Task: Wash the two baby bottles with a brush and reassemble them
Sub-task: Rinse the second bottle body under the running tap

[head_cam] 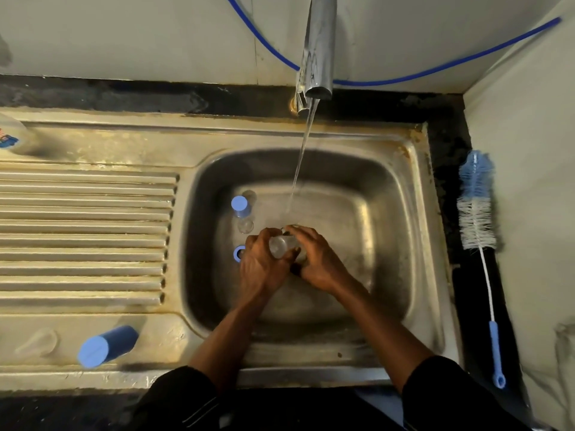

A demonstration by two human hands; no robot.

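We see a blue cap [107, 346] lying on the stained steel drainboard [84, 237]. In the basin [389, 213], below the running tap [319, 48], the left hand [261, 267] and right hand [319, 262] both grip a clear bottle [281, 245]. The brush [477, 206] lies on the dark ledge [466, 290] beside the wall [529, 150].

Home kitchen, steel sink [417, 213], running tap [319, 48]

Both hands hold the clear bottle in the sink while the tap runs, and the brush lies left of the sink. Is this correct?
Only the side is wrong: in the head view the brush lies right of the sink. The left hand and right hand hold the clear bottle, tap running.
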